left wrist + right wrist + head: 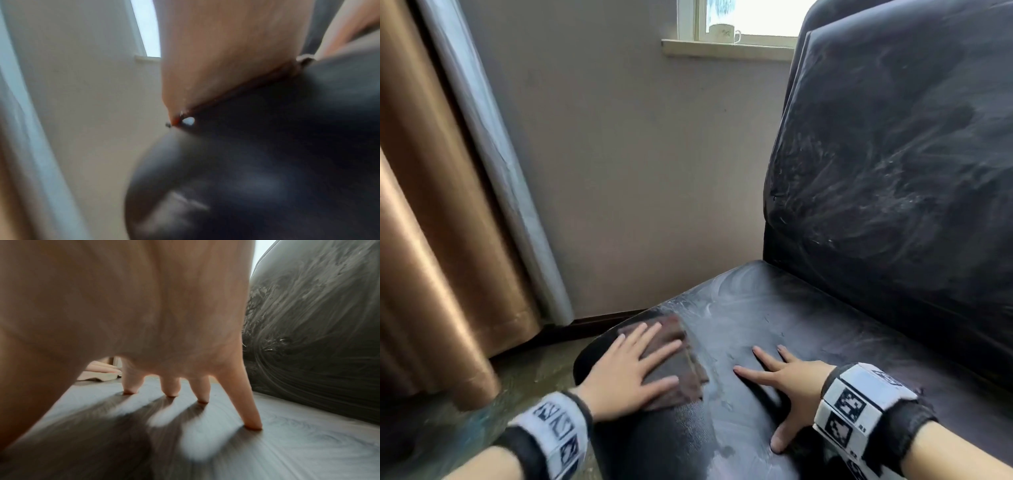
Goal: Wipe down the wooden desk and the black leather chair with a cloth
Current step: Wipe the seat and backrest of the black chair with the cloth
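The left hand (625, 370) lies spread flat on the cloth (674, 363), pressing it to the front left of the chair (808, 342) seat; the right hand (791, 383) is splayed bare beside it. The cloth looks thin, limp and probably damp, so it should slide under a flat palm, though it may bunch at the edges.

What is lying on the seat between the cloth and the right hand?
Nothing: in the head view only streaked seat leather separates the cloth from the right hand.

cloth (671, 356): partly hidden under the left hand (625, 371)
chair (893, 171): backrest top and right side cut off by the frame
left wrist view: blurred; fingers out of sight
mug (724, 33): print too small to read
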Action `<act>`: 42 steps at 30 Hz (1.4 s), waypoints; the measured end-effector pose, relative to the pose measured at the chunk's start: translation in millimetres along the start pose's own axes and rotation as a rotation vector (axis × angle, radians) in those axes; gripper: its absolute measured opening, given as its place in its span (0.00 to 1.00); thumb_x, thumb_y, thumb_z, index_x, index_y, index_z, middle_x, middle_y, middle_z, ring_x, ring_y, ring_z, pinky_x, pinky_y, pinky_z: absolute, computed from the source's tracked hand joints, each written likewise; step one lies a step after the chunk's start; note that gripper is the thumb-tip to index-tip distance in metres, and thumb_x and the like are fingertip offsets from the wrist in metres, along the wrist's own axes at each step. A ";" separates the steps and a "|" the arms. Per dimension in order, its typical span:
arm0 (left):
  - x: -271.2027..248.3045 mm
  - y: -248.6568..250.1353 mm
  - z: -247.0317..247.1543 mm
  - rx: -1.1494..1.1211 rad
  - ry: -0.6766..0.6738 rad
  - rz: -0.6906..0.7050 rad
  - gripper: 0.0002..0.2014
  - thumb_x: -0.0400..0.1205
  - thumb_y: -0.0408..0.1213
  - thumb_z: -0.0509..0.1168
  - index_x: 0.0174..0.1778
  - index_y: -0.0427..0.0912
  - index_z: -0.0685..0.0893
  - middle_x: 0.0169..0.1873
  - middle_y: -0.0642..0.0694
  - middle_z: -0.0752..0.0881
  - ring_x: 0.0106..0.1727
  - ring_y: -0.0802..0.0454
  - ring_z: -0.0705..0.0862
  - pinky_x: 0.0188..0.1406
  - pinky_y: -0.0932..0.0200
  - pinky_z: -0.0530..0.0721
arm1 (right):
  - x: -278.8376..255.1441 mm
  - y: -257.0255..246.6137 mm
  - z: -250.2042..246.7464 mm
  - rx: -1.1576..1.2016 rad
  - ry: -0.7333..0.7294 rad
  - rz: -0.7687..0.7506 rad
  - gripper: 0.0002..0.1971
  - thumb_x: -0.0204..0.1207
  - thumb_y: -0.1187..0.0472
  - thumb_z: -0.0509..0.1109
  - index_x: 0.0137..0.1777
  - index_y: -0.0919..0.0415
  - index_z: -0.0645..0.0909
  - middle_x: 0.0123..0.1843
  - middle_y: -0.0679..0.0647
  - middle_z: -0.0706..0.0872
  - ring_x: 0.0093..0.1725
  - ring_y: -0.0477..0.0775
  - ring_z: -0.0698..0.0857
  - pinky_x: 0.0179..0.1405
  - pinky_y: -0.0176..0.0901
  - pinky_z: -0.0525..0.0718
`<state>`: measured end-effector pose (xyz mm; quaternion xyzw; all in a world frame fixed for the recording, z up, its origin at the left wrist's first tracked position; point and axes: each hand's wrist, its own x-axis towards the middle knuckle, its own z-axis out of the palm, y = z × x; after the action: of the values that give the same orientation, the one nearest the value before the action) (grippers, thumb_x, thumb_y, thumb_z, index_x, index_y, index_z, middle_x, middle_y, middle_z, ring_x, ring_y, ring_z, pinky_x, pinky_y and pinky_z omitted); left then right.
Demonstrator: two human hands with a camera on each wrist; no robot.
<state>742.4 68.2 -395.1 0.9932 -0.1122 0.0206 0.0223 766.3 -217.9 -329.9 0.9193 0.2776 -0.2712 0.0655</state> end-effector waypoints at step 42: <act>2.5 74.0 -23.1 0.068 -0.314 0.087 0.54 0.48 0.81 0.13 0.76 0.73 0.33 0.82 0.46 0.33 0.82 0.45 0.32 0.80 0.43 0.37 | -31.3 51.3 24.5 0.030 0.045 0.077 0.51 0.64 0.36 0.75 0.77 0.28 0.41 0.84 0.43 0.37 0.82 0.62 0.38 0.81 0.62 0.51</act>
<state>727.5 -3.2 -369.0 0.9786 -0.1564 -0.1302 -0.0301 761.2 -282.3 -335.4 0.9361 0.2391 -0.2519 0.0558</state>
